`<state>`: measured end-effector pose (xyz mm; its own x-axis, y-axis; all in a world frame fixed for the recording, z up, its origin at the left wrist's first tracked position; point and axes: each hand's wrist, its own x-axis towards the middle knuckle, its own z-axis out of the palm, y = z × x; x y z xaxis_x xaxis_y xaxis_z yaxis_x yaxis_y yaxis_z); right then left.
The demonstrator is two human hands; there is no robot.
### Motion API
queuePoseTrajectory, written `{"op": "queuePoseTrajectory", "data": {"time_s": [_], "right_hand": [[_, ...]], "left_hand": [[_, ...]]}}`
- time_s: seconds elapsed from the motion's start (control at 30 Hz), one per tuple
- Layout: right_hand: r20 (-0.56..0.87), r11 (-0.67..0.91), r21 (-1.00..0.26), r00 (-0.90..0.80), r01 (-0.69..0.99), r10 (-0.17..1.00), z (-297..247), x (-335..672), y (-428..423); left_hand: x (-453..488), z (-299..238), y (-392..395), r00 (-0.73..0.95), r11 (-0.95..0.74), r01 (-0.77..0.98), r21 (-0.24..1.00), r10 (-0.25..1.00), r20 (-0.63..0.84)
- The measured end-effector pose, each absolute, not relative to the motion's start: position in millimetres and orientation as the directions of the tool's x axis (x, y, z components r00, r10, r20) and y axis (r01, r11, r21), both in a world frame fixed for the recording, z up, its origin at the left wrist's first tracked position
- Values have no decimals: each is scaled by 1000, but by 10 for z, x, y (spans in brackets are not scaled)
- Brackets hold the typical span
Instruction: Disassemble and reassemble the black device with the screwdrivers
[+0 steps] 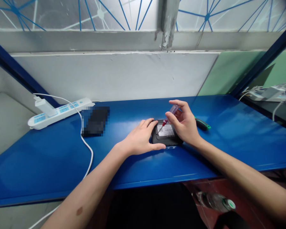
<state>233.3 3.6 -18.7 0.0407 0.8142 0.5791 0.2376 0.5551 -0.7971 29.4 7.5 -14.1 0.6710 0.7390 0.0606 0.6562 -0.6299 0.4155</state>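
Note:
A small black device [166, 135] with a white label lies on the blue table [62, 159]. My left hand [141, 137] rests on its left side, thumb along the front edge and fingers over the top corner. My right hand [184, 122] pinches a small purple syringe [170, 114] with a red tip, tilted down so that its needle points at the label. A green and black screwdriver [203, 125] lies just behind my right hand.
A white power strip [59, 113] with a plugged charger sits at the back left; its white cable [89, 149] runs over the table's front edge. A blurred dark object [95, 121] lies left of the device. A plastic bottle [214, 201] lies below the table. More cables sit far right.

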Motion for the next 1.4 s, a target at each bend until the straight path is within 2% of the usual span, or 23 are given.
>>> {"op": "queuePoseTrajectory", "data": {"time_s": [0.3, 0.53, 0.77, 1.4], "right_hand": [[546, 544, -829, -18, 128, 837, -138, 2343, -3], [582, 550, -780, 23, 297, 813, -167, 2359, 30], [557, 545, -808, -11, 221, 830, -199, 2369, 64], [610, 539, -767, 136, 348, 781, -212, 2527, 222]], "left_hand": [[293, -133, 68, 671, -626, 655, 423, 740, 57], [295, -126, 67, 666, -617, 664, 423, 745, 40], [293, -130, 71, 666, -616, 660, 431, 744, 43], [267, -127, 84, 662, -612, 657, 441, 747, 50]]}}
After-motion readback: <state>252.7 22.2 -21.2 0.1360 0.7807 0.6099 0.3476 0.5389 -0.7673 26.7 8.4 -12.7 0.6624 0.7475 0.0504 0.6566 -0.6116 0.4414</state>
